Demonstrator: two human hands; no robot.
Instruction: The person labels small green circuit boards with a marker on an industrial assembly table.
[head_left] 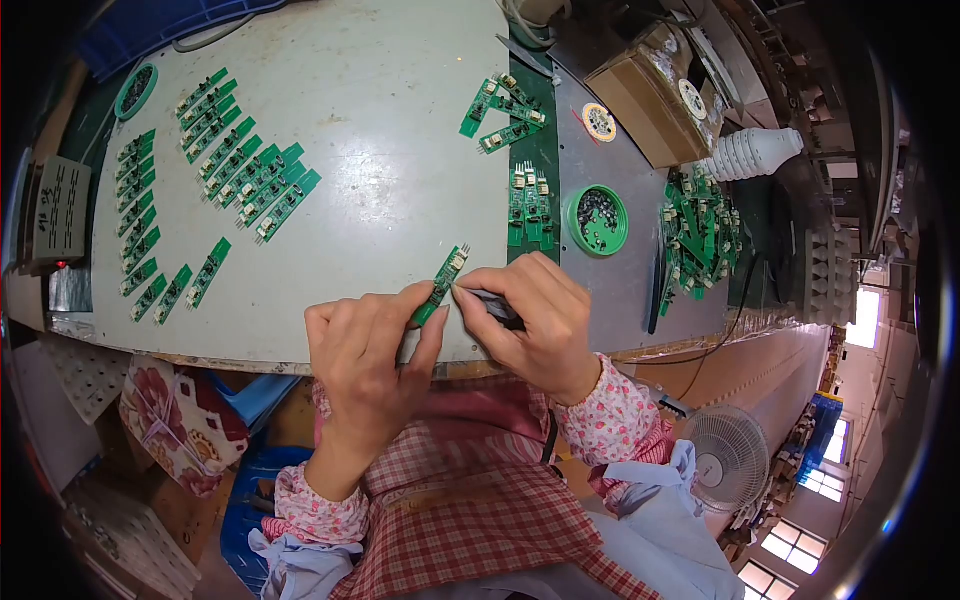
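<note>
A narrow green circuit board [441,285] with a white connector and metal pins at its upper end is tilted above the near edge of the table. My left hand [372,345] grips its lower part between thumb and fingers. My right hand [535,318] is closed in a pinch, its fingertips at the board's right side. Something dark shows under the right hand's curled fingers; its kind and anything tiny at the fingertips are hidden.
Rows of similar boards [240,170] lie on the table's left [380,120]. More boards [505,110] lie top right. A green dish [598,220] holds small dark parts; beside it are a board pile [700,230] and a cardboard box [650,100]. A fan [728,455] stands lower right.
</note>
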